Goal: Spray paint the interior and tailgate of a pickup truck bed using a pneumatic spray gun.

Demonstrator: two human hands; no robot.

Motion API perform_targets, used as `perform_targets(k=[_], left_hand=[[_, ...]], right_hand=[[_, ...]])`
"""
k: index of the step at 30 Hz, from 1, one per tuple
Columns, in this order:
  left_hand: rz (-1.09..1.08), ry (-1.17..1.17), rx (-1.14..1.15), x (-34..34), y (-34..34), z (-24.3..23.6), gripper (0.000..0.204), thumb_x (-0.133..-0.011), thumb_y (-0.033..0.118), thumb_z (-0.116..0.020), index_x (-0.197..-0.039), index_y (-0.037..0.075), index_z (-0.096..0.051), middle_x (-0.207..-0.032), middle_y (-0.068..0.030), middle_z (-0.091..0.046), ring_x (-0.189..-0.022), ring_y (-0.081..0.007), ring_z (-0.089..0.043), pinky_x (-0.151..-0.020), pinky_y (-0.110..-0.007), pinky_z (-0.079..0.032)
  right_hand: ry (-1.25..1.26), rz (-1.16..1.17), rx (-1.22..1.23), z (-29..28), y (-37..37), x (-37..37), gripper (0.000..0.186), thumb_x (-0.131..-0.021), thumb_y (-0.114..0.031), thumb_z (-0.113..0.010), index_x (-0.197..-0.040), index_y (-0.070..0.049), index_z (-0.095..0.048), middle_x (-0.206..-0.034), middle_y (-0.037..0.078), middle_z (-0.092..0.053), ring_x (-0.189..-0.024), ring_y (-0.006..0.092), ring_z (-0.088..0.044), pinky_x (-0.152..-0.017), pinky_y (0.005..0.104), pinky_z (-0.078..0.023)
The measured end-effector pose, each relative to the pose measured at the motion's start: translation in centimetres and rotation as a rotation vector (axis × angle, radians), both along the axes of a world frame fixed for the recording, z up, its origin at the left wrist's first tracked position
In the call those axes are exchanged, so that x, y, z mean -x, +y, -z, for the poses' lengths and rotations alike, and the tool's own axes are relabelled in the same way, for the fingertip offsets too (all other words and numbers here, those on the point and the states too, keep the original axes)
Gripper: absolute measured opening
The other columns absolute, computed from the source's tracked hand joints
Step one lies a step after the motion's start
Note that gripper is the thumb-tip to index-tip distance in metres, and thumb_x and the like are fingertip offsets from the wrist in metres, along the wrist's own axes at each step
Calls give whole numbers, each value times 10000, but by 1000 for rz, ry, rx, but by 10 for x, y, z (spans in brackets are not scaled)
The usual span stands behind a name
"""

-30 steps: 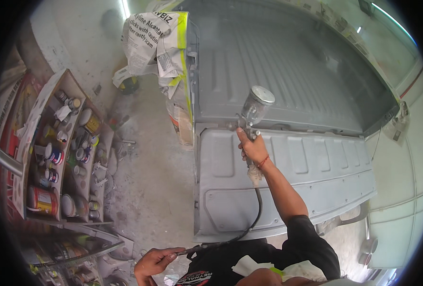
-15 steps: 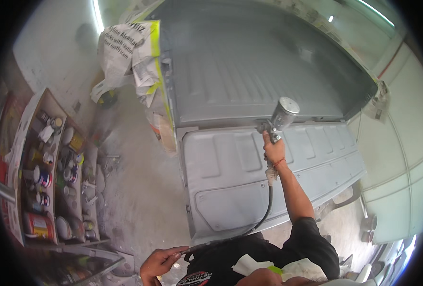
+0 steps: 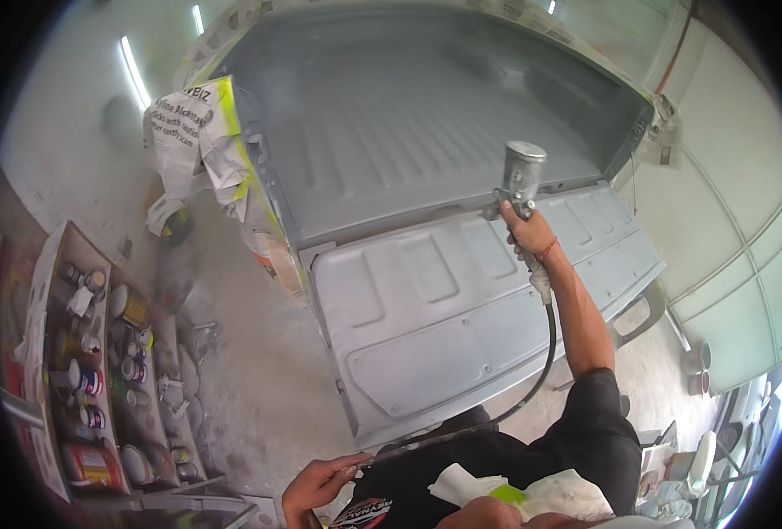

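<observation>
My right hand (image 3: 529,234) is wrapped round the handle of a spray gun (image 3: 525,176) with a silver cup on top. The gun is held over the joint between a grey pickup bed (image 3: 391,132) and its lowered tailgate (image 3: 435,304), which is coated light grey. From the gun's handle a dark air hose (image 3: 545,375) curves down and back toward my body. Low at the left, my left hand (image 3: 322,483) pinches that hose near my waist. Newspaper (image 3: 201,145) edged with yellow-green tape covers the bed's left side.
On the left stands a wooden shelf (image 3: 74,264) with several paint cans and tins. Pale panelled sheeting (image 3: 717,229) hangs along the right. Two cans (image 3: 698,357) stand at the foot of it. Haze hangs in the air over the concrete floor (image 3: 241,388).
My view has shifted, so the bed and tailgate sit lower and further left. My right hand has carried the spray gun rightward along the tailgate's hinge edge. My left hand still holds the hose.
</observation>
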State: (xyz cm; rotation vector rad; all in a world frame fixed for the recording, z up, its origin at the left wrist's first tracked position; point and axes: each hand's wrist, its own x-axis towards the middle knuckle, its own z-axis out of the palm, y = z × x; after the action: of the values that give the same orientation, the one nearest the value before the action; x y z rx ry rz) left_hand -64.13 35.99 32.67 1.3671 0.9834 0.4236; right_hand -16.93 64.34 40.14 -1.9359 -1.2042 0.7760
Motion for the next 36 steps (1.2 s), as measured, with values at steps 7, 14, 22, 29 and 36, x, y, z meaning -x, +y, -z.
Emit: perform_targets(k=[7, 14, 22, 29, 36], left_hand=[[27, 2, -54, -5, -6, 11, 330, -1026, 151, -530, -1344, 107, -608, -946, -120, -735, -818, -173, -702, -788, -287, -527], [-141, 22, -42, -5, -40, -3, 324, -1032, 156, -526, -1339, 96, -610, -1013, -103, -741, -848, -145, -680, -812, -274, -517], [-117, -74, 40, -80, -31, 20, 325, -1039, 173, -524, -1348, 116, -607, -1064, -98, -736, -921, -140, -649, -864, -284, -500], [-145, -1, -47, -202, 19, 28, 354, -1030, 212, -534, -1372, 137, -589, -1012, -114, -720, -871, -127, -630, -819, -295, -503], [-182, 315, -128, -440, 101, 73, 361, -1027, 312, -505, -1356, 190, -589, -1003, -158, -715, -915, -354, -682, -848, -406, -529]], right_hand=[[133, -407, 38, -42, 12, 90, 565, -939, -642, -534, -914, -79, -577, -658, 64, -594, -442, 111, -502, -381, 279, -423], [225, -653, 124, -52, 52, 111, 569, -961, -609, -519, -1057, -55, -607, -698, 81, -626, -433, 104, -480, -356, 246, -390], [93, -723, 203, -48, 101, 52, 514, -979, -537, -527, -1142, -57, -616, -746, 53, -597, -597, 128, -585, -418, 293, -425], [111, -652, 120, -31, 131, -92, 562, -919, -564, -636, -1116, -38, -606, -853, 90, -646, -643, 153, -615, -402, 267, -445], [139, -730, 207, 1, 206, -314, 555, -908, -572, -648, -1105, -54, -617, -918, 100, -675, -742, 142, -629, -427, 225, -403]])
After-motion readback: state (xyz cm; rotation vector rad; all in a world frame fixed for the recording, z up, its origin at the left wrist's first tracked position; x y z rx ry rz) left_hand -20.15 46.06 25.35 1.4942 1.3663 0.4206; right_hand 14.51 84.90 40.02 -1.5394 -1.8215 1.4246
